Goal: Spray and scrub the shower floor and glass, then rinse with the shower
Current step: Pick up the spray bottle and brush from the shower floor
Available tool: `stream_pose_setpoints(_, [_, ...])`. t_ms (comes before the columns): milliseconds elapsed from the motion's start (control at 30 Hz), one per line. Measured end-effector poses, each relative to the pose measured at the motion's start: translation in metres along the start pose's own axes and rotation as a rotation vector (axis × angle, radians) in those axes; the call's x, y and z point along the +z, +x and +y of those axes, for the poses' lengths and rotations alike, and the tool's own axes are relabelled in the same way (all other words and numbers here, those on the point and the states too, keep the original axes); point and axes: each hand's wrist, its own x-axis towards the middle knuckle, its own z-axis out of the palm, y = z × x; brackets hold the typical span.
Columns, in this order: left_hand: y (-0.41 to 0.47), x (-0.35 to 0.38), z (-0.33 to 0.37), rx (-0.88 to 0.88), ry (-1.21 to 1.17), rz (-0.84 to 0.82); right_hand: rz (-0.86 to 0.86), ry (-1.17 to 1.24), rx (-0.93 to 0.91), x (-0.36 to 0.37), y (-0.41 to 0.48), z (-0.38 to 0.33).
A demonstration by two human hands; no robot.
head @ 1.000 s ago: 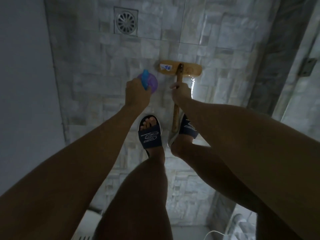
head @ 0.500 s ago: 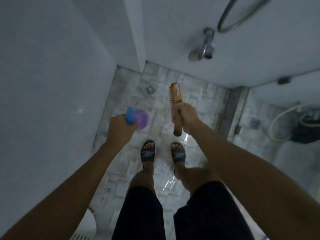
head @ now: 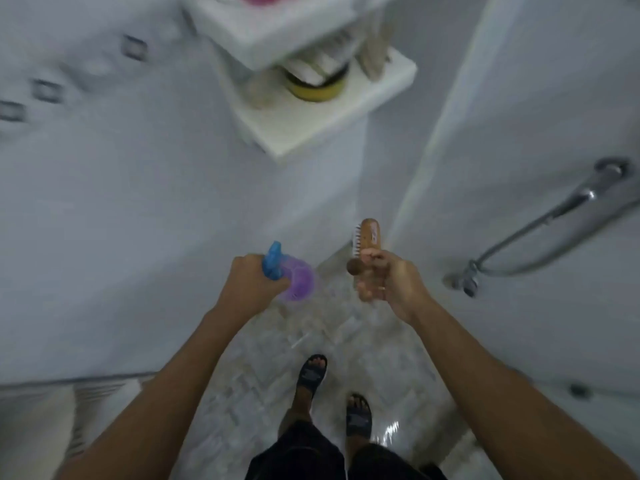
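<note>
My left hand (head: 249,287) grips a spray bottle (head: 294,278) with a blue trigger head and a purple see-through body, held at waist height. In my right hand (head: 391,280) is a wooden scrub brush (head: 367,239), held by its handle with the head pointing away from me and the white bristles facing left. Both are raised well above the wet grey stone-tile shower floor (head: 346,341). My two feet in dark slides (head: 311,372) stand on the tiles below.
A white corner shelf (head: 322,126) holding a yellow-rimmed container and other items juts from the wall ahead. A chrome shower tap and hose (head: 519,247) hang on the right wall. White walls close in on the left and ahead.
I have straightened up from the floor. The brush has come off the tiles and now points forward in the air. The view has swung up toward the corner shelf.
</note>
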Motion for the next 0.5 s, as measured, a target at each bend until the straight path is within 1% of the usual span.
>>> stream_pose_setpoints(100, [-0.053, -0.077, -0.002, -0.113, -0.065, 0.126, -0.229, -0.214, -0.132, 0.064, -0.035, -0.028])
stream_pose_setpoints(200, [-0.109, -0.145, -0.013, -0.228, -0.085, 0.285, -0.39, -0.472, -0.294, 0.13, -0.062, -0.04])
stream_pose_setpoints(367, [-0.198, -0.238, -0.048, -0.4, -0.133, 0.493, -0.621, -0.75, -0.507, 0.233, -0.102, -0.03])
stream_pose_setpoints(500, [-0.28, -0.301, -0.087, -0.512, -0.162, 0.667, -0.788, -0.897, -0.677, 0.331, -0.149, -0.01])
